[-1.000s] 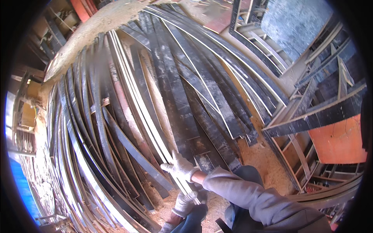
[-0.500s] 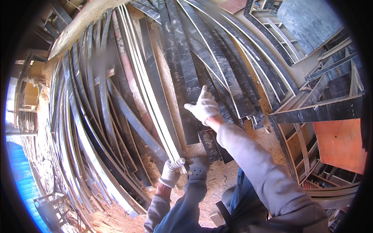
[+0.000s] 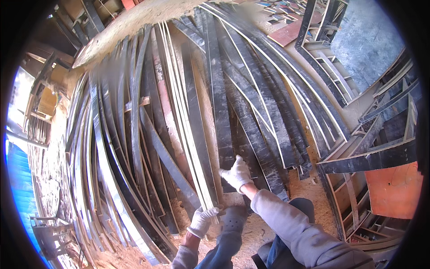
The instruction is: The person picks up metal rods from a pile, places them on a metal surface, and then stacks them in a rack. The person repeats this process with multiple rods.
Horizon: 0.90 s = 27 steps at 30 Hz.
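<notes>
My left hand (image 3: 204,222), in a white knit glove, is closed around the near end of a bundle of long, narrow light-edged wood strips (image 3: 184,121). The strips stretch away from me across the floor. Beside them on the right runs a dark plank (image 3: 197,116). My right hand (image 3: 237,174), gloved the same way, is held over the near ends of dark-faced boards (image 3: 221,112). Its index finger points forward and its thumb sticks out to the left. Nothing shows in it. Whether it touches a board I cannot tell.
Many dark planks (image 3: 112,148) lie crisscrossed to the left, with more boards (image 3: 282,116) to the right. Wooden frames (image 3: 367,161) with an orange panel (image 3: 394,190) stand at the right. Sawdust (image 3: 264,224) covers the floor by my shoe (image 3: 234,219).
My right hand has drawn back toward me over the dark boards. My left hand stays at the strips' near end. The whole view has shifted, showing more of the far floor.
</notes>
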Tool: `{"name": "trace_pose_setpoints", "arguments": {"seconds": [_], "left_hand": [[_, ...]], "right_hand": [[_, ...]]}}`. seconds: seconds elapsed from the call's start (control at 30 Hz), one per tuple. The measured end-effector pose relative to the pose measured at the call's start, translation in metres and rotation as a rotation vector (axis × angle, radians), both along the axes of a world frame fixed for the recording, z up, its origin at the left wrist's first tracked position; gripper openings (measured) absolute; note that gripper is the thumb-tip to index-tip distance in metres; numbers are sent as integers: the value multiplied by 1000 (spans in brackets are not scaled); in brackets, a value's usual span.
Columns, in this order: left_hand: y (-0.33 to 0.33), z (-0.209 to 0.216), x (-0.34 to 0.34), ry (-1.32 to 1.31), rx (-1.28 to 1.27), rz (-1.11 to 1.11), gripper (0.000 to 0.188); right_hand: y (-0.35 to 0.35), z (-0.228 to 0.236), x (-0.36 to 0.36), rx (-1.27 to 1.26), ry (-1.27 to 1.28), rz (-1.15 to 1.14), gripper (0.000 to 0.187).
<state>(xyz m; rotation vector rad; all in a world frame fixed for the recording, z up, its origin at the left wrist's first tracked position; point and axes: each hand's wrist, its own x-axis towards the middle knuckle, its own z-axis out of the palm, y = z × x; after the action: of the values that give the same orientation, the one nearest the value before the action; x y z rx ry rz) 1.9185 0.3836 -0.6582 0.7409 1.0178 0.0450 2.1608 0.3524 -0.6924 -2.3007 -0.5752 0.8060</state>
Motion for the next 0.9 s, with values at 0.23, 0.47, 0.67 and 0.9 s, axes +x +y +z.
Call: {"name": "trace_pose_setpoints", "arguments": {"seconds": [0.23, 0.47, 0.67, 0.9], "left_hand": [[0, 6, 7, -55, -24, -12, 48], [-3, 7, 8, -163, -160, 19, 49], [-16, 9, 33, -142, -196, -5, 31], [-10, -1, 25, -103, -149, 37, 34]], "right_hand": [[-7, 19, 30, 594, 863, -116, 68], [-95, 120, 88, 1418, 1619, -52, 55], [-94, 61, 78, 781, 1246, -248, 56], [-75, 59, 8, -123, -11, 292, 89]]}}
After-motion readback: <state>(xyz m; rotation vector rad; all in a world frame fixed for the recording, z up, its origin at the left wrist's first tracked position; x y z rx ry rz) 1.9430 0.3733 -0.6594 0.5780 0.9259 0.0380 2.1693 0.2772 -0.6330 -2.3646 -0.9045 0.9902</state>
